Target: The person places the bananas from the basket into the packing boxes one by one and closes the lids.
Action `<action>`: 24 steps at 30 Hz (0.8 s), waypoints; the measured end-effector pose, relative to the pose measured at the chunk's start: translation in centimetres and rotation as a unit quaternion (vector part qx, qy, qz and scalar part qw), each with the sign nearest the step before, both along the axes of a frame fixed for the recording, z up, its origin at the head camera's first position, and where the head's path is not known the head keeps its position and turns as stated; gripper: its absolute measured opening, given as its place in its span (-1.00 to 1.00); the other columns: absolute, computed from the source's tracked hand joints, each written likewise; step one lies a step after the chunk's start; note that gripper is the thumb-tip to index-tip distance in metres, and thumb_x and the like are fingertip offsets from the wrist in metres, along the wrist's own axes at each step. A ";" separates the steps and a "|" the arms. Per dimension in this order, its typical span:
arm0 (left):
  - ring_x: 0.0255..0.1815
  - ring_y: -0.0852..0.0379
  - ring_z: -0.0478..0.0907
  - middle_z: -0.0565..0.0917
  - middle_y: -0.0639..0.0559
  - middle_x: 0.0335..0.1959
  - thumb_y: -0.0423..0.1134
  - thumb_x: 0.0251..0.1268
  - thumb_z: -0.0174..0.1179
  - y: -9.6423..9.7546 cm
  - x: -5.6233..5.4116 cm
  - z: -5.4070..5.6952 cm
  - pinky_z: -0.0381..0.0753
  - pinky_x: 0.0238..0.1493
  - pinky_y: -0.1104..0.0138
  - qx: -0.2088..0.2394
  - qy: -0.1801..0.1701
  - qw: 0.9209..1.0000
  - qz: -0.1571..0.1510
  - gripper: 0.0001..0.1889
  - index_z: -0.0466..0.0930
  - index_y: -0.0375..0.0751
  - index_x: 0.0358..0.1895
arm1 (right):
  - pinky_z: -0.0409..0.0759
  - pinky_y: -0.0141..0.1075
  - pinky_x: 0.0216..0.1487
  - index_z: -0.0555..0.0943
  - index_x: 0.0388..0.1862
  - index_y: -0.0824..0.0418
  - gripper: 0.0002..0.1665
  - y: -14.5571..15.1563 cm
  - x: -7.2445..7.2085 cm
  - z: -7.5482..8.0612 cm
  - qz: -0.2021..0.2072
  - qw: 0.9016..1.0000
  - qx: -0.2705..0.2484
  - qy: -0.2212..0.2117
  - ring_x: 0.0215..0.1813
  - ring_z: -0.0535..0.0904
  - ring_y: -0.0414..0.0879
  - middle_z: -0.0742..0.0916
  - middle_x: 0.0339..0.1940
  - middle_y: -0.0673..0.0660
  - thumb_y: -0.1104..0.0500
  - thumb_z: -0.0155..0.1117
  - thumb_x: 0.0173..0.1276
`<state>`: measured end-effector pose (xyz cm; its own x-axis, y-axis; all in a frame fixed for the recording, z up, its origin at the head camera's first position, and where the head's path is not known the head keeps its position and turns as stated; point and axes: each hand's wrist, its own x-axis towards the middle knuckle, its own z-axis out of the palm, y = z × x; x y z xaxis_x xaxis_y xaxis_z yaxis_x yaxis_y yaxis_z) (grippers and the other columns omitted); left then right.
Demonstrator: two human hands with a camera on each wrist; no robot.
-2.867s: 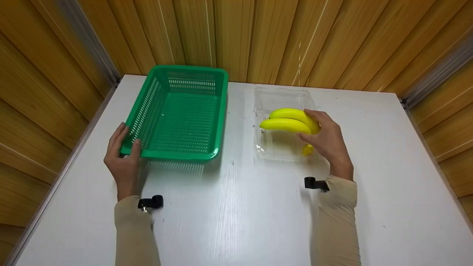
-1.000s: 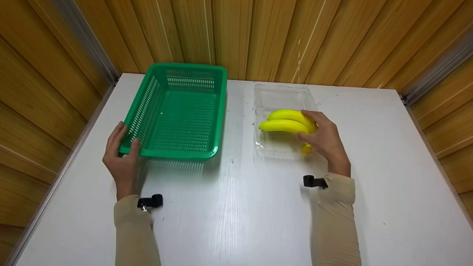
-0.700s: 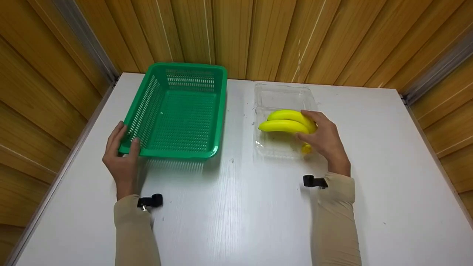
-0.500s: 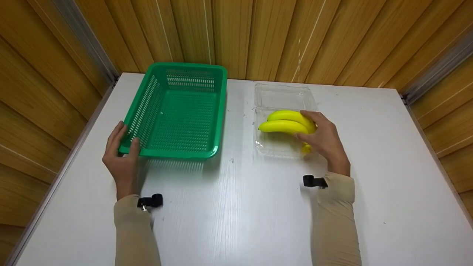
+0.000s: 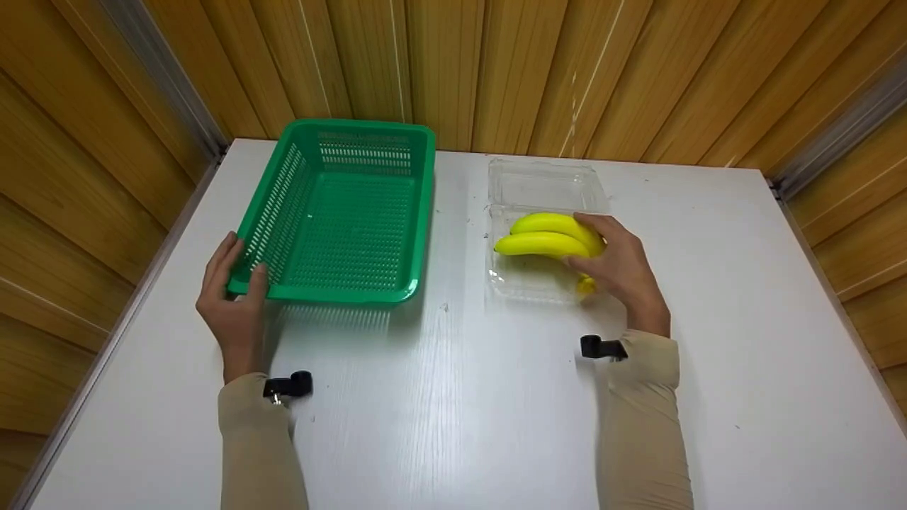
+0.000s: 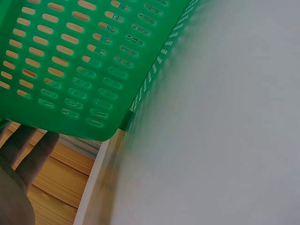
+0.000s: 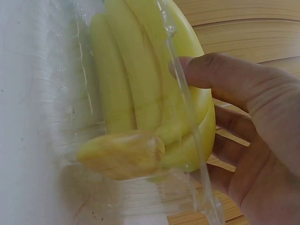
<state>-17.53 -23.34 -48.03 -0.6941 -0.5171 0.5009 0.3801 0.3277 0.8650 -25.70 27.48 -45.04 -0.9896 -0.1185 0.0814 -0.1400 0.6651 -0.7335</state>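
My left hand (image 5: 232,308) holds the near left corner of a green plastic basket (image 5: 422,234), with fingers along its left side and thumb at the near rim. Nothing lies inside the basket. My right hand (image 5: 623,265) grips a bunch of yellow bananas (image 5: 542,244) around its right end, thumb on the near side. The bunch is in the lower half of an open clear plastic clamshell box (image 5: 506,287). Seen through the clear wall in the right wrist view, several bananas (image 7: 124,79) hang side by side above the thick stem end (image 7: 122,154).
Behind the bananas, the box's clear lid (image 5: 542,185) lies folded back on the white table (image 5: 439,411). Wood-panelled walls (image 5: 524,78) border the table at the back and on both sides. Each sleeve cuff carries a small black camera (image 5: 290,384).
My right hand and the bananas have shifted slightly left and nearer to me, settling a little lower in the box. My left hand and the basket keep their place.
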 end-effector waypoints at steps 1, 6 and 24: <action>0.52 -0.03 0.43 0.55 -0.25 0.44 -0.56 0.38 0.26 0.0 0.0 0.0 0.44 0.46 0.27 0.001 0.000 1.000 0.000 -0.55 0.60 -0.52 0.33 | 0.18 0.06 0.64 0.45 0.59 0.19 -0.14 0.0 0.0 0.0 0.000 1.000 0.001 -0.001 0.61 0.29 0.17 0.49 0.57 0.18 0.25 0.57 0.34; 0.52 -0.02 0.44 0.56 -0.23 0.44 -0.56 0.38 0.26 0.0 0.0 -0.1 0.44 0.46 0.27 0.003 -0.002 1.000 0.000 -0.55 0.60 -0.50 0.33 | 0.18 0.06 0.64 0.45 0.59 0.19 -0.14 0.0 0.0 -0.1 0.001 1.000 0.003 -0.001 0.62 0.29 0.18 0.49 0.57 0.18 0.26 0.57 0.34; 0.51 -0.04 0.45 0.56 -0.25 0.44 -0.56 0.36 0.25 -0.1 -0.1 -0.2 0.46 0.44 0.28 0.000 0.005 1.000 -0.003 -0.54 0.60 -0.52 0.33 | 0.17 0.08 0.64 0.41 0.62 0.20 -0.13 0.2 0.0 0.0 0.003 1.000 0.019 -0.021 0.62 0.27 0.20 0.46 0.60 0.20 0.22 0.54 0.38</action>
<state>-17.58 -23.48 -48.22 -0.6926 -0.5128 0.5073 0.3902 0.3252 0.8614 -25.67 27.72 -45.01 -0.9914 -0.1259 0.0358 -0.1136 0.6918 -0.7131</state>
